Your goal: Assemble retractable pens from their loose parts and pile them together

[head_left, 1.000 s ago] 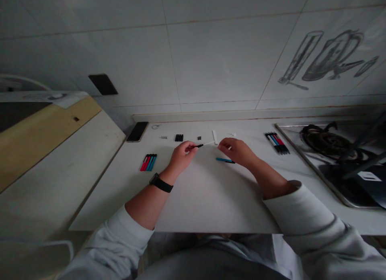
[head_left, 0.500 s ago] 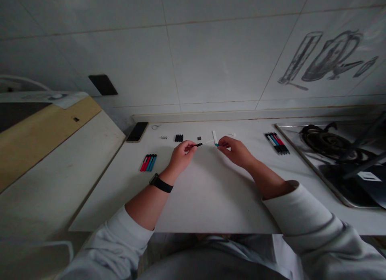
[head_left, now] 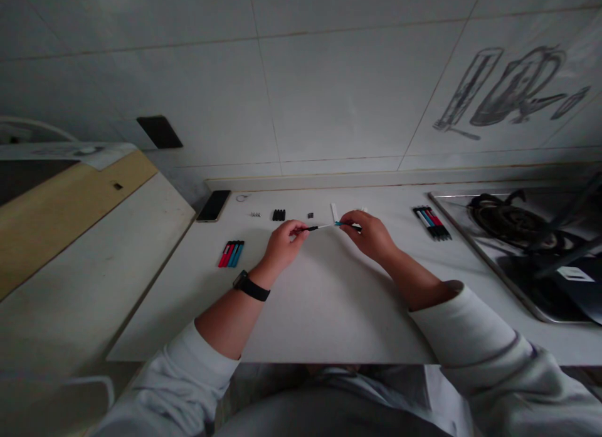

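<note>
My left hand (head_left: 285, 239) pinches a black pen piece (head_left: 311, 228), from which a thin white refill (head_left: 326, 226) points right. In my right hand (head_left: 371, 234) is a teal-and-black pen barrel (head_left: 339, 224), gripped between thumb and fingers. The refill's tip meets the teal end of the barrel; whether it is inside I cannot tell. Just beyond the hands lie white sticks (head_left: 334, 211), small dark pieces (head_left: 310, 215), short black pieces (head_left: 279, 215) and small springs (head_left: 255, 215).
Red and teal pen barrels (head_left: 231, 254) lie at the left, several pens (head_left: 431, 224) at the right. A phone (head_left: 214, 206) rests at the back left corner of the white table (head_left: 324, 311). A gas stove (head_left: 522, 227) borders the right side, a wooden-edged cabinet (head_left: 126, 236) the left.
The refill's tip and the teal barrel have come together. My right hand has turned the barrel, so its black part now shows under the fingers. My left hand has shifted slightly right.
</note>
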Demonstrator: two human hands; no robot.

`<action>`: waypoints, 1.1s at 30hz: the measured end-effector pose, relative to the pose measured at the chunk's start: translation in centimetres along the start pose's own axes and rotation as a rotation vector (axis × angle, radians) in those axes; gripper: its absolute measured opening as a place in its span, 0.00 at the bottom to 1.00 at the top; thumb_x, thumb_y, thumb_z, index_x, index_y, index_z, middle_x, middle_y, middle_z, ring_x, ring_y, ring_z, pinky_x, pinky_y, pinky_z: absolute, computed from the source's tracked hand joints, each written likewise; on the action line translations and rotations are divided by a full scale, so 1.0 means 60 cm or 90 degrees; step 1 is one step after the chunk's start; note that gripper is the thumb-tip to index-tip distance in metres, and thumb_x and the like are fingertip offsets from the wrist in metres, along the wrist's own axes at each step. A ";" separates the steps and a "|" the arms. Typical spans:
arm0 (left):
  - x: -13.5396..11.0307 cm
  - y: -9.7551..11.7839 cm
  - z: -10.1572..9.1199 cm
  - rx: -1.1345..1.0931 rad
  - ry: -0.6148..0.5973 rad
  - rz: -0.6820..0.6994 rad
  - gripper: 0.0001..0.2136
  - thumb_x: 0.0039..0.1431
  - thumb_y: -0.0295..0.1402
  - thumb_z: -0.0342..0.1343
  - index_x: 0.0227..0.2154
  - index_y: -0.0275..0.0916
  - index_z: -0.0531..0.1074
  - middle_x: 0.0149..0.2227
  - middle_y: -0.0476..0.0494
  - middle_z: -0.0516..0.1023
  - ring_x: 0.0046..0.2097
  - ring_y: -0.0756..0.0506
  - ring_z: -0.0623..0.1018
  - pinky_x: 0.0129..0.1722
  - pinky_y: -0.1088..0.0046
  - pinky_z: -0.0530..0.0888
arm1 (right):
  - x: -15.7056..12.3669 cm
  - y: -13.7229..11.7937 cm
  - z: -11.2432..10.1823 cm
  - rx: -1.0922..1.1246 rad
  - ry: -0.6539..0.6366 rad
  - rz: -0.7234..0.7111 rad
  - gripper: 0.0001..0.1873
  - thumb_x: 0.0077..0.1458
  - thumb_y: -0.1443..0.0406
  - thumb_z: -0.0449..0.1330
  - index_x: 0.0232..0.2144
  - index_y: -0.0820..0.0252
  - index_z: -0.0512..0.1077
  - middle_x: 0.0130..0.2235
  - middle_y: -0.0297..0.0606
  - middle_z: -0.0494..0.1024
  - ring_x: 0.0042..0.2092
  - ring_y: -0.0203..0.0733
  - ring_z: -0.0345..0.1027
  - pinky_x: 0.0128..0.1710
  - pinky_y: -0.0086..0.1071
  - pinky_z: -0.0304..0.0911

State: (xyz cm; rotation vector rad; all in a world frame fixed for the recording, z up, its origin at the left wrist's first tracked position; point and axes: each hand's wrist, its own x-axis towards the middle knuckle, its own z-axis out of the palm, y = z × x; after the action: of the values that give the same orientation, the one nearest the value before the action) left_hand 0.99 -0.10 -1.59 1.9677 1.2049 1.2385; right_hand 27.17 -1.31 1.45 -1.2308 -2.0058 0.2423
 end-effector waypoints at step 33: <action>-0.009 0.017 0.002 0.072 -0.120 0.038 0.04 0.65 0.33 0.60 0.37 0.40 0.78 0.37 0.46 0.80 0.41 0.46 0.79 0.44 0.67 0.74 | -0.012 -0.012 0.026 -0.074 -0.086 -0.146 0.06 0.65 0.64 0.61 0.40 0.58 0.77 0.38 0.41 0.81 0.41 0.46 0.72 0.44 0.37 0.62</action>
State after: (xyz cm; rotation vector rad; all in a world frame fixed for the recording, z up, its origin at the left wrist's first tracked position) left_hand 1.40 -1.01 -1.09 2.1637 1.1506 1.0054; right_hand 25.80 -1.97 0.38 -1.0650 -2.2847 0.0988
